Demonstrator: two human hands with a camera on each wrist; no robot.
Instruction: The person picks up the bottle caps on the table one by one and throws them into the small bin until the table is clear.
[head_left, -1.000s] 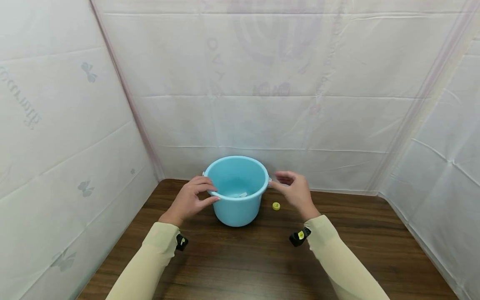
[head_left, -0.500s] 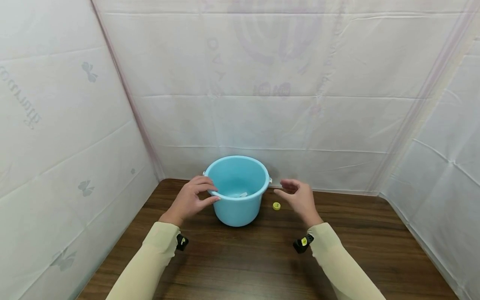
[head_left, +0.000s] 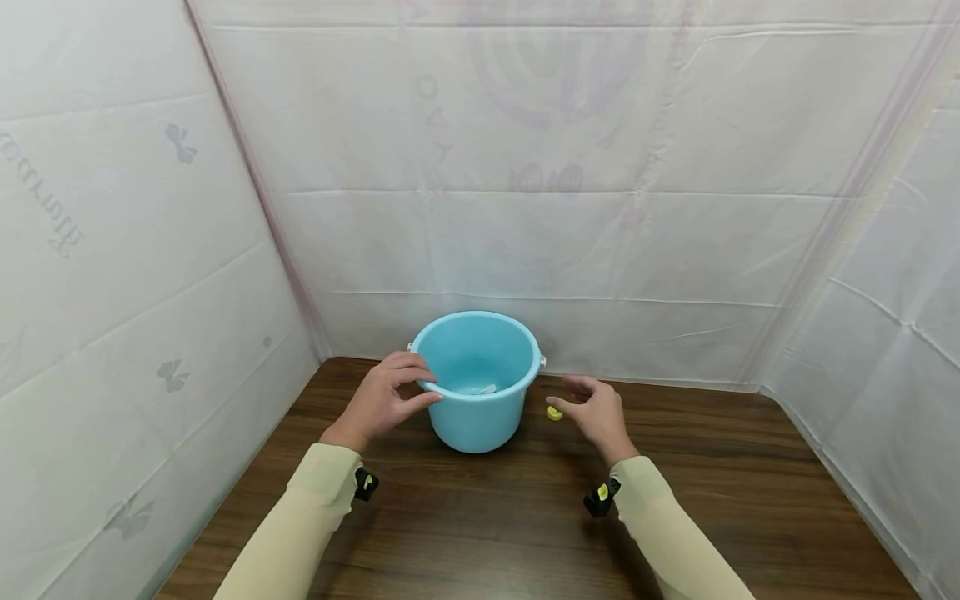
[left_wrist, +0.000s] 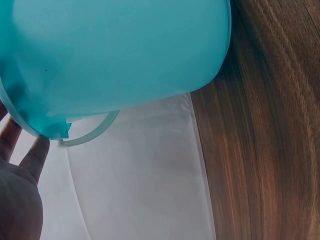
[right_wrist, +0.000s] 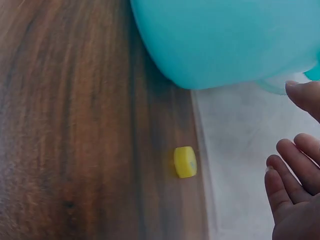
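Observation:
A light blue bucket (head_left: 476,425) stands upright on the wooden table near the back wall. My left hand (head_left: 378,402) grips its rim at the near left, thumb outside and fingers over the edge. In the left wrist view the bucket's side (left_wrist: 130,50) fills the top, and the left hand (left_wrist: 20,195) is at its rim. A small round yellow cap-like piece (head_left: 554,413) lies right of the bucket. Over it hovers my right hand (head_left: 600,417), thumb and fingers apart, holding nothing. The right wrist view shows a gap between the yellow piece (right_wrist: 185,162) and the right hand (right_wrist: 300,185).
Something small and whitish (head_left: 487,389) lies in the bucket; its kind is unclear. A pale handle (left_wrist: 92,132) curves from the bucket's rim. White sheeting (head_left: 675,275) encloses the brown table (head_left: 480,533) at the back and both sides.
My right hand has left the bucket's right-hand rim, moving right and then down toward the yellow piece. The left hand has stayed on the rim, and the bucket has not visibly moved.

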